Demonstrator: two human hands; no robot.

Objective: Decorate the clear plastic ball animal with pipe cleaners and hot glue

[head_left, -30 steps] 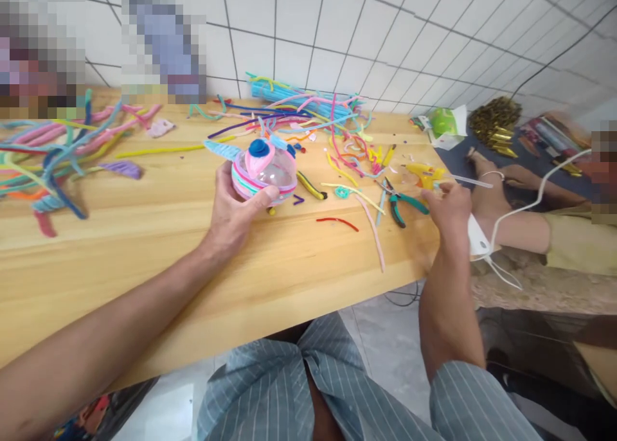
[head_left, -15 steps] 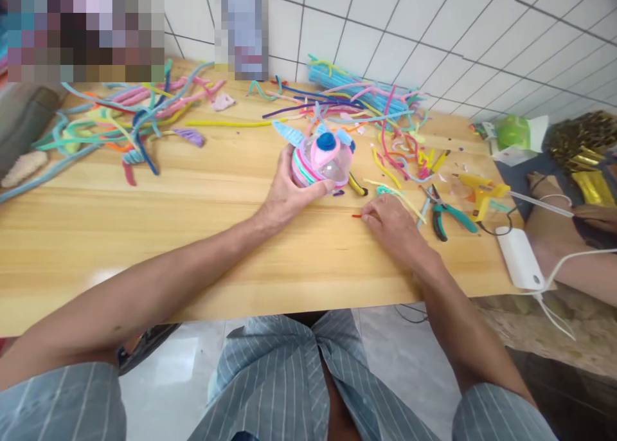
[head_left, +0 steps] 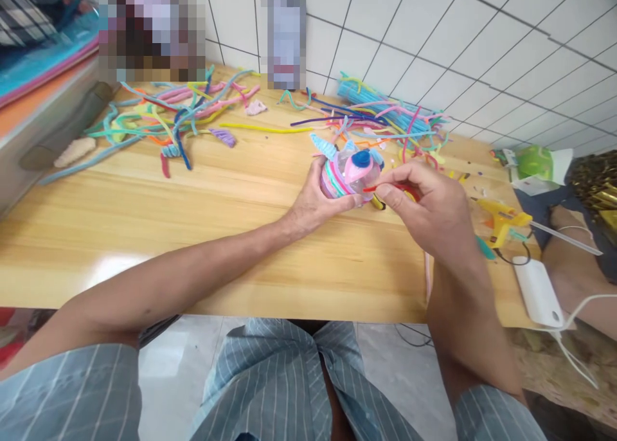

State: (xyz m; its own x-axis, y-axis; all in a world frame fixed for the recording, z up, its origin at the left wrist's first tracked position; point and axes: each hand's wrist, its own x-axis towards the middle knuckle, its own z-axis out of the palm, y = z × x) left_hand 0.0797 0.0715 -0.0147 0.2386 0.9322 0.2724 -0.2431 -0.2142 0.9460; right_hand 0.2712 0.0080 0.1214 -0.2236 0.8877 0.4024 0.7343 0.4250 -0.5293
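My left hand (head_left: 322,200) is wrapped round a clear plastic ball-like craft (head_left: 354,182) banded in pink, purple and teal pipe cleaner. Light-blue pieces stick out at its top, and a pink teardrop shape with a blue tip sits on its front. Between the thumb and fingertips of my right hand (head_left: 424,200) is a red pipe cleaner (head_left: 370,189), its end close against the front of the craft. Whether that end touches the craft I cannot tell. A yellow and black piece (head_left: 378,203) lies just below, partly hidden.
Loose coloured pipe cleaners (head_left: 178,116) lie at the back left, and a blue bundle (head_left: 380,103) lies by the tiled wall. On the right are a yellow glue gun (head_left: 504,221), a white power strip (head_left: 536,293) and another person's arm (head_left: 573,248). My right hand mostly hides the pliers.
My right hand has risen from the table with the red pipe cleaner and come up to the craft's front. The view has turned slightly left; my left hand keeps its hold.
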